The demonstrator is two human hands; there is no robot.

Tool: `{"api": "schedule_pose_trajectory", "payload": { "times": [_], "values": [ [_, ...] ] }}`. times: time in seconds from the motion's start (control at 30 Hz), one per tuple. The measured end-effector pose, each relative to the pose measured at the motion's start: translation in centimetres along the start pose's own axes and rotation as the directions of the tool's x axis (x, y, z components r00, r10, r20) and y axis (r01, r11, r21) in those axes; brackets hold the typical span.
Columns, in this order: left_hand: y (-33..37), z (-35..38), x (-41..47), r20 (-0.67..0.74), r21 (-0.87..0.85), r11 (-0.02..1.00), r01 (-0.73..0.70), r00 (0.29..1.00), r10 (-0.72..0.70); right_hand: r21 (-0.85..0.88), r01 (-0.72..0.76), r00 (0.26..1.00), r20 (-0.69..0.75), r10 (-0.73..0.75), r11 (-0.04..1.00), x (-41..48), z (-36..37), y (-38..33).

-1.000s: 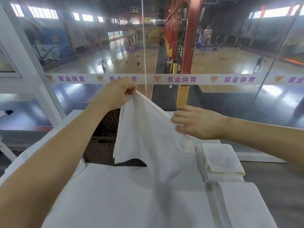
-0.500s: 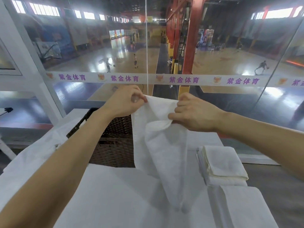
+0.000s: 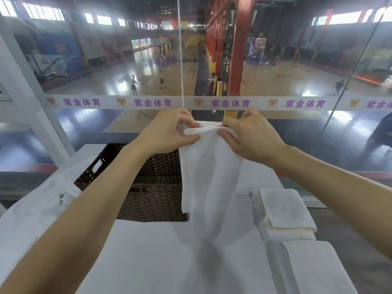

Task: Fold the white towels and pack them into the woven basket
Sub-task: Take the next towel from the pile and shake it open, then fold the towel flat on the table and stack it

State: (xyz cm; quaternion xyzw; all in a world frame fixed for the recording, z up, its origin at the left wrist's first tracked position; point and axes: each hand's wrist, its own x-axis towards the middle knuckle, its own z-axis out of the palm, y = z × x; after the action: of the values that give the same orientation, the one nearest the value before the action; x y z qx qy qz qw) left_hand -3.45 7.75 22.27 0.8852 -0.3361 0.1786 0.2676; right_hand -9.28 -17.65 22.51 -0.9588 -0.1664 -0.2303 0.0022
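2 hands point(image 3: 212, 134), 1 woven basket point(image 3: 157, 187), 1 held towel point(image 3: 209, 179), 2 folded towels point(image 3: 284, 213) on table point(image 3: 161, 257).

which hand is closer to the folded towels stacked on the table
Right. The right hand grips the hanging towel above the folded stack; the left hand is farther left, over the basket.

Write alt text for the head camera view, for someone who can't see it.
Both hands, left and right, pinch the top edge of a white towel hanging over a white table, a woven basket behind it and folded towels at right.
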Motion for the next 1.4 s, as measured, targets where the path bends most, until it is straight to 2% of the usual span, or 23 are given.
{"api": "schedule_pose_trajectory", "payload": {
  "times": [0.07, 0.17, 0.2, 0.3, 0.33, 0.4, 0.47, 0.5, 0.63, 0.7, 0.77, 0.87, 0.97, 1.07, 1.17, 1.23, 1.3, 1.37, 1.4],
  "values": [
    [-0.3, 0.5, 0.6, -0.014, 0.013, 1.0, -0.015, 1.0, 0.015, 0.01, -0.03, 0.999, 0.011, 0.03, 1.0, 0.0, -0.1, 0.1],
    [-0.1, 1.4, 1.3, 0.029, 0.037, 0.993, -0.11, 0.994, 0.109, -0.039, -0.033, 0.999, -0.015, 0.033, 0.999, 0.6, 0.3, 0.3],
    [0.2, 1.7, 1.5, 0.046, 0.058, 0.986, -0.154, 0.987, 0.151, -0.026, -0.036, 0.999, 0.014, 0.036, 0.999, 1.0, 0.4, 0.1],
    [1.1, 2.2, 1.6, 0.067, 0.074, 0.975, -0.212, 0.976, 0.207, 0.184, -0.067, 0.978, 0.206, 0.029, 0.981, 2.3, 1.9, -0.9],
    [1.2, 2.2, 1.3, 0.054, 0.059, 0.982, -0.182, 0.982, 0.179, 0.22, -0.081, 0.967, 0.253, 0.023, 0.972, 2.7, 2.6, -1.2],
    [0.7, 2.3, -0.5, -0.006, -0.085, 0.996, -0.041, 0.999, 0.04, 0.242, -0.051, 0.972, 0.236, -0.008, 0.969, 3.0, 3.9, -1.9],
    [-0.6, 3.1, -3.9, -0.013, -0.284, 0.95, 0.132, 0.99, -0.141, 0.253, 0.028, 0.978, 0.192, -0.079, 0.967, 2.7, 4.3, -2.7],
    [-1.5, 4.0, -5.8, 0.028, -0.323, 0.922, 0.213, 0.976, -0.216, 0.249, 0.08, 0.979, 0.164, -0.124, 0.965, 2.5, 4.5, -3.0],
    [-6.0, 10.2, -13.1, 0.268, -0.345, 0.79, 0.507, 0.86, -0.434, 0.224, 0.265, 0.961, 0.016, -0.275, 0.938, 1.7, 4.9, -4.5],
    [-7.6, 12.7, -16.0, 0.308, -0.347, 0.736, 0.581, 0.812, -0.496, 0.232, 0.295, 0.955, -0.031, -0.296, 0.927, 1.2, 4.6, -4.8],
    [-9.0, 14.1, -18.6, 0.33, -0.321, 0.725, 0.609, 0.79, -0.517, 0.265, 0.278, 0.961, -0.062, -0.271, 0.923, 0.5, 4.4, -4.6],
    [-11.0, 13.8, -21.8, 0.406, -0.188, 0.734, 0.653, 0.732, -0.547, 0.425, 0.122, 0.993, -0.051, -0.111, 0.897, -1.2, 4.9, -3.6],
    [-12.3, 11.0, -23.7, 0.435, -0.028, 0.753, 0.658, 0.686, -0.583, 0.547, -0.175, 0.984, 0.077, 0.159, 0.818, -4.6, 8.1, -1.8],
    [-13.5, 7.6, -23.6, 0.405, 0.108, 0.767, 0.633, 0.676, -0.615, 0.599, -0.423, 0.9, 0.19, 0.393, 0.68, -9.3, 12.8, -0.7],
    [-15.1, 6.9, -23.8, 0.357, 0.233, 0.769, 0.595, 0.684, -0.637, 0.652, -0.585, 0.783, 0.299, 0.546, 0.482, -14.2, 17.7, -1.2],
    [-15.6, 8.5, -25.2, 0.307, 0.308, 0.76, 0.573, 0.696, -0.649, 0.589, -0.674, 0.718, 0.379, 0.583, 0.446, -18.1, 22.6, -1.6],
    [-15.9, 11.4, -28.3, 0.27, 0.407, 0.751, 0.52, 0.718, -0.642, 0.412, -0.779, 0.626, 0.544, 0.559, 0.472, -22.5, 28.1, -2.3],
    [-15.5, 14.9, -32.5, 0.311, 0.443, 0.731, 0.519, 0.676, -0.668, 0.182, -0.821, 0.507, 0.67, 0.542, 0.542, -27.1, 32.4, -3.5],
    [-14.9, 16.7, -34.7, 0.341, 0.444, 0.729, 0.521, 0.654, -0.675, 0.128, -0.81, 0.496, 0.67, 0.552, 0.572, -29.2, 34.0, -4.3]
  ]
}}
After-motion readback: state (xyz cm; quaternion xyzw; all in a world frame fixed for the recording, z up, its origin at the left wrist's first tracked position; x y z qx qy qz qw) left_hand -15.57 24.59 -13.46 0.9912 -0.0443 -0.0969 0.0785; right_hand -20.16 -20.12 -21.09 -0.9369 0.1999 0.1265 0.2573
